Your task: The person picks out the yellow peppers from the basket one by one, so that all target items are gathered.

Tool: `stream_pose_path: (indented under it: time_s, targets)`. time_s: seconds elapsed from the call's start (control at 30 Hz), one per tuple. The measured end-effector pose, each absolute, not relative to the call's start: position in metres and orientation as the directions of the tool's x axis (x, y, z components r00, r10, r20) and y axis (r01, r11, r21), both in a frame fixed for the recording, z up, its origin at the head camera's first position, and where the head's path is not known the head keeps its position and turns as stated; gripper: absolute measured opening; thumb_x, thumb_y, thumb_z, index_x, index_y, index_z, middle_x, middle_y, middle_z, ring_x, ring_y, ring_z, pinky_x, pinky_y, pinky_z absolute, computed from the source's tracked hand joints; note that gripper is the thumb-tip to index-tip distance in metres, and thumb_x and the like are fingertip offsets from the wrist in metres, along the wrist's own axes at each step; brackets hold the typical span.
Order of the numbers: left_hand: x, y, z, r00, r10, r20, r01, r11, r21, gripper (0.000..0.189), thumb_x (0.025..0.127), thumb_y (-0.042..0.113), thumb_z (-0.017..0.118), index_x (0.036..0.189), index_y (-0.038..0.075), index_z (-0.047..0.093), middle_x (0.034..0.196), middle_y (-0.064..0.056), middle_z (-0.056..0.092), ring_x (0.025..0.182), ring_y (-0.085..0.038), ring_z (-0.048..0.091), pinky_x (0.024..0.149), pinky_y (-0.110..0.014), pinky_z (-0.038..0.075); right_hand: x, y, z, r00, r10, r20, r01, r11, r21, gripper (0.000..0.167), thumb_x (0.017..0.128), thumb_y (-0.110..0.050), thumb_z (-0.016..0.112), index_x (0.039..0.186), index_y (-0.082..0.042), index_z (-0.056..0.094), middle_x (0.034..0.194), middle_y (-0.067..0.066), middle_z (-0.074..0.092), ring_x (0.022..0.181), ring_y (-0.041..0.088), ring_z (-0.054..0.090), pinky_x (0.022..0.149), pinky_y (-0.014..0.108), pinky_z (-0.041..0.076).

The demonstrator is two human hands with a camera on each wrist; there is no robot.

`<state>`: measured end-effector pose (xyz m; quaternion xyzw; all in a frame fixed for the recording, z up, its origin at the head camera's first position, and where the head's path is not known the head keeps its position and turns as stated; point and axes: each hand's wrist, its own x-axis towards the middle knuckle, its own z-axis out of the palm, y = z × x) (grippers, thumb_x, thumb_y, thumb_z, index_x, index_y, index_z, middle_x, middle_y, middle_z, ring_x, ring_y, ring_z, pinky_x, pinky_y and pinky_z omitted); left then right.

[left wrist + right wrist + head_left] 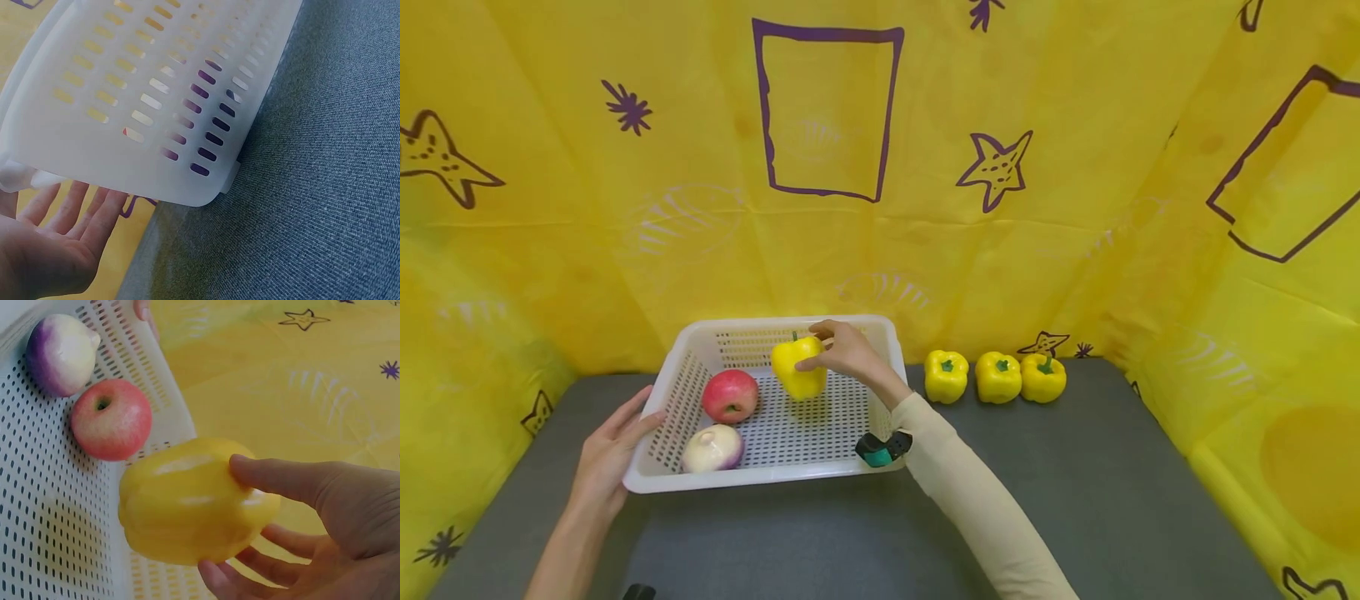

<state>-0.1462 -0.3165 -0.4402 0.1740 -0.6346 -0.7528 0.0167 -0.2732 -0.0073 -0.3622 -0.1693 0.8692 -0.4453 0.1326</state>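
Note:
My right hand [842,350] holds a yellow bell pepper [797,367] by its side, thumb and fingertips around it, over the inside of a white plastic basket [760,477]. In the right wrist view the pepper [187,500] lies sideways between thumb and fingers. My left hand [606,454] grips the basket's left rim, the thumb on the rim and the fingers on the outer side. Inside the basket, toward the left, a red apple [731,396] sits behind a white and purple turnip [713,448].
Three more yellow bell peppers, the nearest pepper [946,377] among them, stand in a row right of the basket on the dark grey table [1075,483]. Yellow patterned cloth [827,250] hangs behind and at both sides. A small black object [639,592] shows at the front edge.

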Motion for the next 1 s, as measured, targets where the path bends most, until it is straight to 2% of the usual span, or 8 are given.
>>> stream_pose_path:
  time_s: [0.2,0.4,0.63,0.8,1.0]
  targets:
    - [-0.144,-0.318,-0.44,-0.94,-0.249,-0.233,-0.194,-0.171,0.966,0.074,0.092,0.025,0.07,0.155,0.023,0.031,0.097,0.027,0.066,0.084,-0.001,0.068,0.066,-0.027,0.058,-0.27,0.001,-0.361,-0.879,-0.476,-0.037,-0.243,0.513,-0.823,0.072,0.076,-0.01,0.082,0.142,-0.009,0.05,0.137,0.014,0.054,0.12,0.031,0.056,0.092,0.037,0.051]
    - [-0.144,-0.318,-0.439,-0.941,-0.249,-0.229,-0.19,-0.171,0.967,0.074,0.092,0.025,0.071,0.155,0.022,0.031,0.096,0.027,0.066,0.084,-0.001,0.067,0.066,-0.026,0.058,-0.268,0.017,-0.355,-0.861,-0.509,0.027,-0.311,0.482,-0.819,0.07,0.077,-0.01,0.082,0.14,-0.006,0.051,0.139,0.012,0.054,0.123,0.033,0.054,0.093,0.039,0.051]
    - [-0.145,-0.317,-0.439,-0.932,-0.26,-0.251,-0.222,-0.137,0.965,0.077,0.09,0.031,0.072,0.155,0.024,0.032,0.094,0.029,0.064,0.083,0.0,0.067,0.066,-0.026,0.057,-0.27,0.038,-0.355,-0.882,-0.467,0.054,-0.295,0.46,-0.838,0.071,0.075,-0.008,0.083,0.139,-0.001,0.053,0.139,0.014,0.054,0.123,0.037,0.053,0.092,0.042,0.052]
    - [-0.146,-0.317,-0.439,-0.93,-0.257,-0.262,-0.232,-0.14,0.963,0.078,0.09,0.031,0.072,0.155,0.023,0.03,0.094,0.029,0.064,0.083,0.0,0.067,0.066,-0.026,0.057,-0.271,0.052,-0.354,-0.883,-0.468,0.048,-0.264,0.408,-0.874,0.073,0.077,-0.006,0.082,0.142,-0.005,0.05,0.143,0.011,0.05,0.127,0.035,0.05,0.095,0.044,0.05]
    - [-0.146,-0.317,-0.439,-0.934,-0.255,-0.251,-0.223,-0.136,0.965,0.078,0.09,0.031,0.072,0.155,0.022,0.031,0.094,0.029,0.064,0.083,0.0,0.067,0.067,-0.026,0.057,-0.27,0.069,-0.349,-0.88,-0.467,0.083,-0.283,0.378,-0.881,0.072,0.078,-0.002,0.08,0.143,-0.006,0.048,0.145,0.012,0.048,0.133,0.034,0.045,0.097,0.046,0.049]
